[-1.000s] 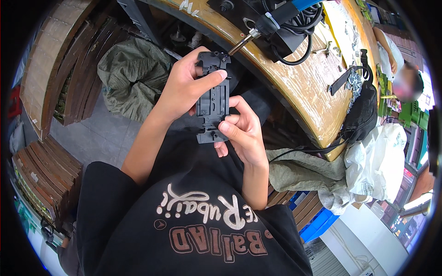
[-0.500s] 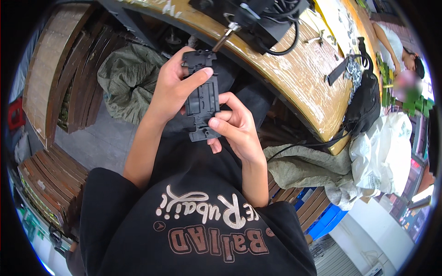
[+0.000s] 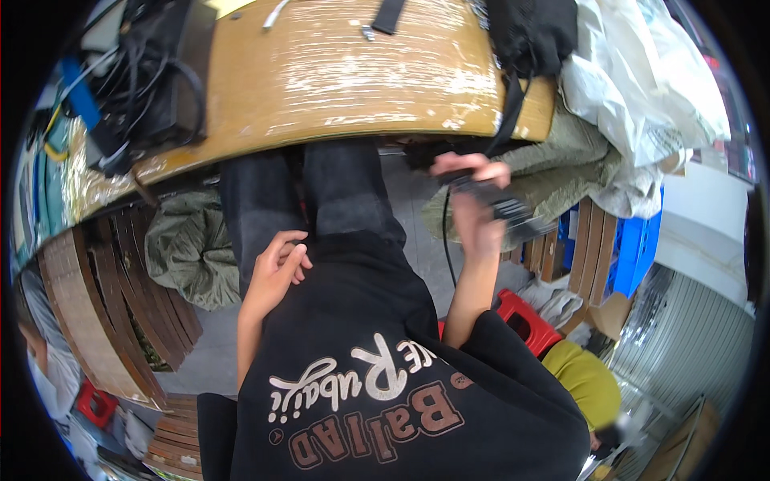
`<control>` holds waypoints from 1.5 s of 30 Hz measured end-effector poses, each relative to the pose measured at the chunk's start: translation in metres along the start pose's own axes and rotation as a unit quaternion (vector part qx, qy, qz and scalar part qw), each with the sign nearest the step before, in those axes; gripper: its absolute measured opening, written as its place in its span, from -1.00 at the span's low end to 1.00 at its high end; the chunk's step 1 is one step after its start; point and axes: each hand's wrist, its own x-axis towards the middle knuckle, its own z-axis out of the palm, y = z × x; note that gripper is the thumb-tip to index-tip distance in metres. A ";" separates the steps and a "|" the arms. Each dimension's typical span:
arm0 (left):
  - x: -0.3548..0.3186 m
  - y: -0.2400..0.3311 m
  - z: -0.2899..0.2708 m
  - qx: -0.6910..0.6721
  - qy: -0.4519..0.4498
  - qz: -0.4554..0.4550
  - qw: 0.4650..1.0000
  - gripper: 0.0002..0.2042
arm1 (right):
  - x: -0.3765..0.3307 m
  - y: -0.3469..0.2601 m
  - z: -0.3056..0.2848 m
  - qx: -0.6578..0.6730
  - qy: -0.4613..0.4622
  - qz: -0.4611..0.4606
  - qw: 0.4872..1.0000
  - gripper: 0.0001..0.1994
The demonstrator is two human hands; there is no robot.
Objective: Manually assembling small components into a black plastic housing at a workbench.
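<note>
Hands sit well apart here: your right hand point(image 3: 480, 210), right of the frame's centre, is closed around a black part point(image 3: 499, 205), holding it out to the side below the table point(image 3: 345, 72) edge and over the olive cloth point(image 3: 553, 180) heaped there, seemingly so it clears your lap. A thin black cord point(image 3: 443, 240) hangs from the part, falling free beside your forearm. Your left hand point(image 3: 279, 268), left of centre, holds nothing; its fingers are loosely curled and rest on your dark trouser leg point(image 3: 265, 208), at the shirt hem. On the table, toward the upper left of the frame, lies a tangle of black cables point(image 3: 152, 88), and a white plastic bag point(image 3: 634, 72) slumps at the upper right.
</note>
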 end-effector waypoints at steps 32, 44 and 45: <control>0.035 0.029 0.011 0.146 0.032 0.009 0.989 -0.79 | 0.046 -0.050 -0.034 -0.459 0.385 -0.199 0.776 -0.81; -0.076 0.113 -0.107 -0.109 -0.178 0.363 0.908 -0.63 | 0.219 0.022 -0.015 -0.706 0.049 0.004 0.707 -0.67; -0.080 0.122 -0.119 -0.100 -0.018 0.426 0.899 -0.64 | 0.221 0.023 -0.008 -0.702 0.059 0.010 0.710 -0.72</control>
